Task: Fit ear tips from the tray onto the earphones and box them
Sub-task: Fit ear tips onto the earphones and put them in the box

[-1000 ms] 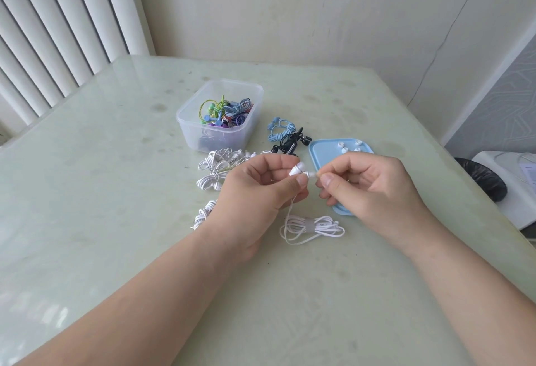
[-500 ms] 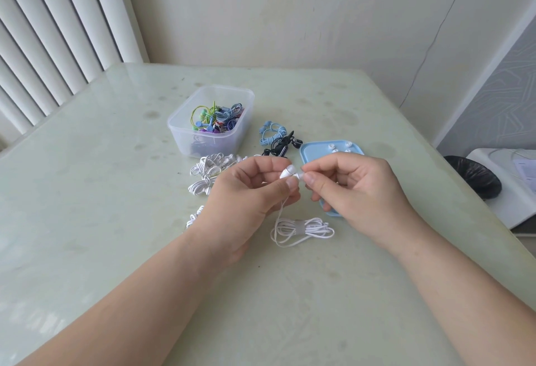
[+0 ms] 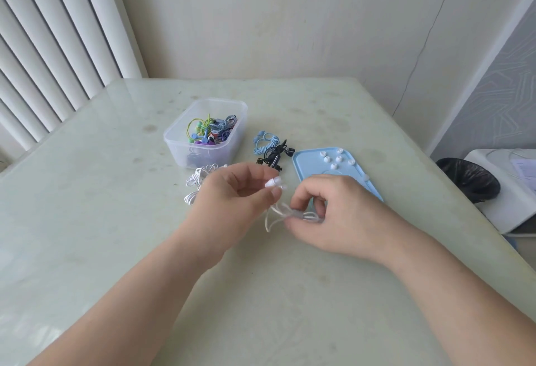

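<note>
L hand: my left hand [image 3: 237,194] is mid-frame, thumb + forefingers curled in a pinch on the white earbud [image 3: 272,183]. The bud's nose points to approx 2 o'clock.
R hand: my right hand [image 3: 339,215] is at 4 o'clock of the bud. Its fingers are curled and pinch the cable bundle [image 3: 278,215] just above the table [image 3: 116,220]. It's blurred, so I can't tell the exact grip pts.
Cable: a white lead drops from the bud into the bundle, and loose loops hang at 7 o'clock of the R fingertips.
Tip status: the bud end looks capped, but it's too blurred to say if the tip is seated. I can't spot the 2nd bud.
Tray: the blue tray [image 3: 304,168] is at 1 o'clock of the hands, with the R hand over its near corner. A handful of ear tips [image 3: 333,166] lie at its far end.
Box: the clear box [image 3: 179,154] is at 11 o'clock, apart from both hands, w/ coloured sets inside.
Others: white spares [image 3: 197,177] at 9 o'clock of the L hand, partly hidden. A blue coil set [image 3: 264,141] and a black set [image 3: 275,154] lie btwn box and tray.
Step (my read): either gathering this set for boxing or fishing for its 2nd bud.
Do it well: I'd hold the L pinch firm on the bud body, not on the tip. I'd lift the bundle by its wrap, check both tips are on, then go to 11 o'clock.
Risk: tugging the lead could pop a loose tip, and the R wrist could nudge the tray.
</note>
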`<action>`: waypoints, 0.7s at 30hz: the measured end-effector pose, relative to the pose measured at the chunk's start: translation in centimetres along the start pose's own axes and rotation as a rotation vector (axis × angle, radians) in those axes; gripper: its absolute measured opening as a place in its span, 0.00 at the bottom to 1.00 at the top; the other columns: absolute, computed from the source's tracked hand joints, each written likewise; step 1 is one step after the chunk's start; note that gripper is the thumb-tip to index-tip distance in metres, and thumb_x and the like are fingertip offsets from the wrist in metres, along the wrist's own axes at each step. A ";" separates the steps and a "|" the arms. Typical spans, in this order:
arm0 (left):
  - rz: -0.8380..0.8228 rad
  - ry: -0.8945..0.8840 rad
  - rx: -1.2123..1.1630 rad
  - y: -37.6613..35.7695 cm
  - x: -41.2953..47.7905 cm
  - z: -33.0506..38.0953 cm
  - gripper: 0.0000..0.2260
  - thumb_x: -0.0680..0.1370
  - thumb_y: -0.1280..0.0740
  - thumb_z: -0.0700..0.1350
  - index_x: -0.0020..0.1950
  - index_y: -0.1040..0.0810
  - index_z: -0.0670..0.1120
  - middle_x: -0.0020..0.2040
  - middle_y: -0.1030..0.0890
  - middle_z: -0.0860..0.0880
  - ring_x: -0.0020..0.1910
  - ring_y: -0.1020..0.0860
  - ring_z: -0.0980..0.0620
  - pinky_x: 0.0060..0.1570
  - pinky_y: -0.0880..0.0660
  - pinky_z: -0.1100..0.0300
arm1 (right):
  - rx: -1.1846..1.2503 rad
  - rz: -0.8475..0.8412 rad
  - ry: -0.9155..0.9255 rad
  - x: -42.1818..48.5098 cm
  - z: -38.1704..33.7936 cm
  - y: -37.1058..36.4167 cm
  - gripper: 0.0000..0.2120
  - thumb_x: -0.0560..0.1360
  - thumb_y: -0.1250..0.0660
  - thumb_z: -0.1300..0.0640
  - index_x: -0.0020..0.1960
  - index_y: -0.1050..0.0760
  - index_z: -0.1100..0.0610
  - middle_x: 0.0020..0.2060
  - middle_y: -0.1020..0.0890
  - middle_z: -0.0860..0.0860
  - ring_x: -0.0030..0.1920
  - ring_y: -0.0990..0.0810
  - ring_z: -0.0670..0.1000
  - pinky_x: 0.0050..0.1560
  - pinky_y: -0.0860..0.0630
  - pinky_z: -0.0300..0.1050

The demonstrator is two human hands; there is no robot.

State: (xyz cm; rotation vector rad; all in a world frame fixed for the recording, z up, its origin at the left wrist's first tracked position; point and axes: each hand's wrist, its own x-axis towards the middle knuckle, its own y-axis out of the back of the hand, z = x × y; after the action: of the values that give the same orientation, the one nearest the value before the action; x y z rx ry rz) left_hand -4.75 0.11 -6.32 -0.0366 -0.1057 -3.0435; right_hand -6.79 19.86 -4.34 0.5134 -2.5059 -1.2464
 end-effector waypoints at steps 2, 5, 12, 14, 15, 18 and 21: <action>-0.049 0.040 -0.003 -0.4 -0.4 0.1 0.06 0.79 0.28 0.38 0.55 0.15 0.45 0.47 0.12 0.44 0.47 0.13 0.42 0.56 0.17 0.47 | 0.050 0.050 -0.038 0.1 0.5 0.1 0.10 0.68 0.25 0.40 0.43 0.21 0.44 0.35 0.19 0.41 0.36 0.21 0.46 0.40 0.21 0.50; -0.087 0.083 -0.072 -0.6 -0.5 0.4 0.06 0.82 0.31 0.41 0.56 0.15 0.43 0.49 0.14 0.43 0.46 0.13 0.42 0.54 0.16 0.45 | 0.104 0.093 -0.030 0.4 0.7 0.1 0.10 0.68 0.24 0.39 0.43 0.20 0.43 0.37 0.19 0.42 0.39 0.21 0.46 0.44 0.21 0.49; -0.087 0.055 -0.026 -0.2 -0.5 0.8 0.10 0.81 0.30 0.36 0.61 0.17 0.42 0.51 0.12 0.44 0.51 0.13 0.45 0.55 0.17 0.54 | 0.263 0.288 0.107 0.9 0.1 -0.9 0.09 0.68 0.18 0.53 0.45 0.16 0.48 0.39 0.19 0.44 0.41 0.22 0.45 0.41 0.28 0.34; -0.026 0.054 -0.065 -0.1 -0.4 1.1 0.09 0.81 0.30 0.36 0.60 0.16 0.42 0.50 0.12 0.44 0.50 0.13 0.45 0.53 0.18 0.56 | 0.343 0.339 0.086 0.7 -0.2 -0.9 0.12 0.69 0.18 0.54 0.50 0.15 0.50 0.40 0.18 0.43 0.39 0.23 0.41 0.39 0.31 0.29; 0.010 0.062 -0.086 -0.1 -0.4 1.3 0.09 0.80 0.29 0.36 0.59 0.15 0.43 0.49 0.12 0.43 0.49 0.12 0.45 0.51 0.18 0.58 | 0.388 0.362 0.077 0.7 -0.3 -1.0 0.11 0.70 0.19 0.54 0.52 0.15 0.51 0.41 0.17 0.43 0.39 0.22 0.40 0.40 0.31 0.29; 0.091 0.092 -0.122 0.3 -0.3 2.1 0.08 0.80 0.29 0.36 0.58 0.16 0.42 0.47 0.11 0.44 0.45 0.12 0.46 0.51 0.18 0.56 | 0.547 0.414 -0.004 1.2 -0.9 -1.1 0.07 0.76 0.25 0.57 0.53 0.17 0.48 0.44 0.16 0.39 0.43 0.19 0.41 0.39 0.26 0.34; 0.141 0.066 -0.082 1.6 1.0 3.7 0.07 0.80 0.29 0.35 0.56 0.16 0.42 0.46 0.12 0.43 0.44 0.12 0.47 0.51 0.16 0.57 | 0.545 0.379 -0.035 3.1 -1.8 -0.7 0.08 0.78 0.29 0.59 0.53 0.17 0.48 0.44 0.16 0.36 0.44 0.19 0.38 0.41 0.27 0.29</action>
State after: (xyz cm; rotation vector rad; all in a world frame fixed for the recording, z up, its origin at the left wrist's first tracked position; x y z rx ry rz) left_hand -5.54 -1.28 -2.52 0.0490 0.0260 -2.9034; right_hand -8.68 16.85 -3.51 0.1114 -2.7898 -0.4351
